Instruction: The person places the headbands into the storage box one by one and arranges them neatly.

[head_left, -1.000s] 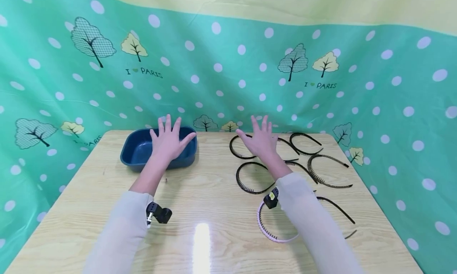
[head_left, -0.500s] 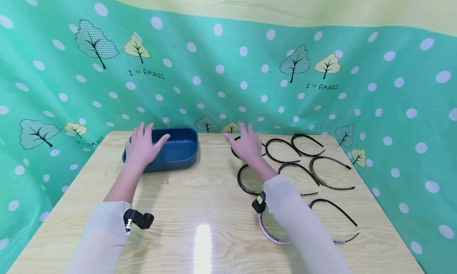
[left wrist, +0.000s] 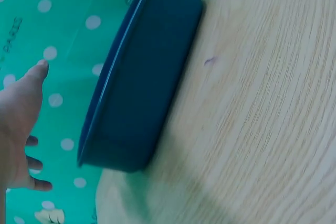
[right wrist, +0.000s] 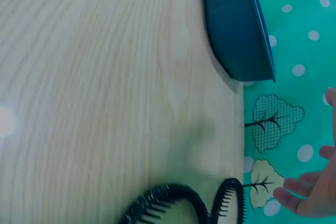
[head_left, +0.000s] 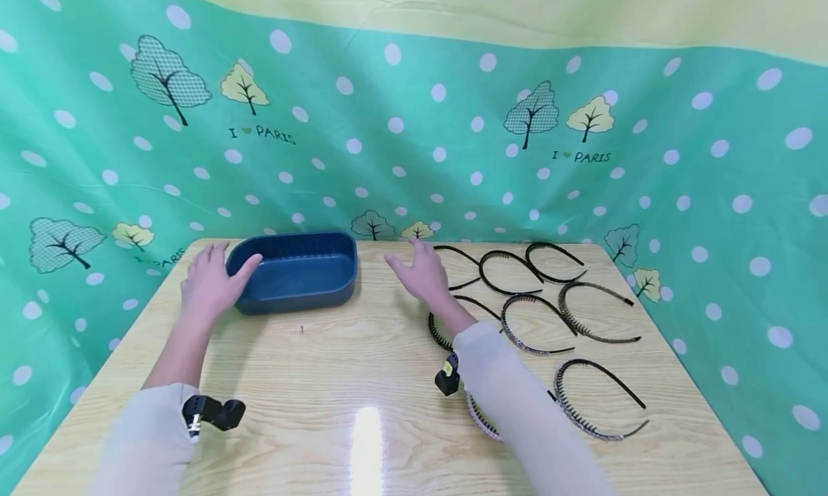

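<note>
A dark blue plastic basin [head_left: 294, 302] stands at the back left of the table. My left hand [head_left: 210, 284] hovers at its left end, fingers spread and holding nothing; the left wrist view shows the hand [left wrist: 18, 124] apart from the basin's wall [left wrist: 142, 77]. To the basin's right hangs my right hand [head_left: 420, 272], its fingers loosely extended and nothing in them. It is nearest to a black toothed headband [head_left: 462, 250] at the back. In the right wrist view, that hand [right wrist: 315, 187] is above the table's back edge, beyond two dark headbands [right wrist: 173, 190].
Several headbands lie on the right half, among them a brown one [head_left: 569, 313], a glittery one [head_left: 569, 406] and a pink one [head_left: 481, 417] partly under my right sleeve [head_left: 517, 395]. A polka-dot curtain [head_left: 401, 151] stands behind the wooden table [head_left: 310, 410].
My left hand has moved left, from in front of the basin to its left end. My right hand has shifted left and lower, uncovering more headbands. The headbands and basin stay put.
</note>
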Demonstrator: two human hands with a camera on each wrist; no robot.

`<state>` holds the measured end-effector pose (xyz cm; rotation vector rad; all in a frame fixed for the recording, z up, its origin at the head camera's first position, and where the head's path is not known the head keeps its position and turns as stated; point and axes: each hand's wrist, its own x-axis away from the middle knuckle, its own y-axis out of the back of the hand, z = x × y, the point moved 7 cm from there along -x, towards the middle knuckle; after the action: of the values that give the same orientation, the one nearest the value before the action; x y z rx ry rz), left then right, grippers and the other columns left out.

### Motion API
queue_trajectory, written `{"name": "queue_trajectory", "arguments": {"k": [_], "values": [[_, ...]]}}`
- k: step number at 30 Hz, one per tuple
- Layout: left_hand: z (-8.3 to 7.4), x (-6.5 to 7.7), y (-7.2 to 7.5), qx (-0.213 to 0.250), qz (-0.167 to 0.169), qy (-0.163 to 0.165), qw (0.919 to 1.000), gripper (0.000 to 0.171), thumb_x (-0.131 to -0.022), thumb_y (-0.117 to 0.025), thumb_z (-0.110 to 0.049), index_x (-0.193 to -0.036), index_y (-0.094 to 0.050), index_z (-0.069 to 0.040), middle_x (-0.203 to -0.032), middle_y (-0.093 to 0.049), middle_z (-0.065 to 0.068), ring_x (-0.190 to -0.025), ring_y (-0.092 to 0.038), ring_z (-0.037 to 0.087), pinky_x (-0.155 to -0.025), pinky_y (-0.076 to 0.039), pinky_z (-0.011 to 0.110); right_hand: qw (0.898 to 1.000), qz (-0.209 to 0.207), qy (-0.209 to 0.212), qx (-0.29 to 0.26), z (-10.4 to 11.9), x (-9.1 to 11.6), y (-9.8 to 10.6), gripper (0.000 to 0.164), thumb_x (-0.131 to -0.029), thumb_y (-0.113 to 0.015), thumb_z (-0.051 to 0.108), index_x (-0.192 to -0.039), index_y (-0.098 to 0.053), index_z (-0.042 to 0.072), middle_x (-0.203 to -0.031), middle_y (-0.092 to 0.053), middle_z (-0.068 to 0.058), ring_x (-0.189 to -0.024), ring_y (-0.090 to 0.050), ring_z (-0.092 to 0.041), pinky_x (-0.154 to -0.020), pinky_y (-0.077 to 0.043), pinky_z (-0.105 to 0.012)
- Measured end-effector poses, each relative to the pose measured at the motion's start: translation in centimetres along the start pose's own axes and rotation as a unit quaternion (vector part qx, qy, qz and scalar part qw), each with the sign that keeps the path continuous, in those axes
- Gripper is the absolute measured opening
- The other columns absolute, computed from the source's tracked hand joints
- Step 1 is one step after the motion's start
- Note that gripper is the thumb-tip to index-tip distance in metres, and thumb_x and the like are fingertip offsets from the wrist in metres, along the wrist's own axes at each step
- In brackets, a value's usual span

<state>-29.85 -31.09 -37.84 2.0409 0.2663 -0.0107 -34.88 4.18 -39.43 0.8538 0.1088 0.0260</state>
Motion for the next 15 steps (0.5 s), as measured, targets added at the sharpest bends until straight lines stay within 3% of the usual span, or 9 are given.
{"name": "queue_trajectory", "arguments": {"k": [9,15], "values": [[4.1,0.3,-0.2,0.109,0.029,0.061,0.9918,0.091,-0.092,-0.033,-0.061,-0.147,-0.005,0.006,-0.146,-0.009,0.04,-0.13,-0.017,0.057,-0.102,-0.021,0.068,0.998,0.026,-0.017,-0.049,0.5,0.3,-2.8,0.073,-0.087,-0.049,0.06,-0.143,-0.036,0.016,-0.146,-0.04,-0.009,-0.131,-0.04,-0.03,-0.105,-0.037,-0.048],[5.3,0.6,-0.9,0.158,0.051,0.084,0.9826,0.087,-0.094,-0.034,-0.055,-0.146,-0.004,0.008,-0.145,-0.012,0.041,-0.131,-0.017,0.057,-0.104,-0.022,0.066,0.995,0.033,-0.028,-0.089,1.3,0.5,-4.4,0.068,-0.087,-0.054,0.052,-0.141,-0.039,0.013,-0.143,-0.043,-0.011,-0.129,-0.043,-0.03,-0.105,-0.038,-0.046]]}}
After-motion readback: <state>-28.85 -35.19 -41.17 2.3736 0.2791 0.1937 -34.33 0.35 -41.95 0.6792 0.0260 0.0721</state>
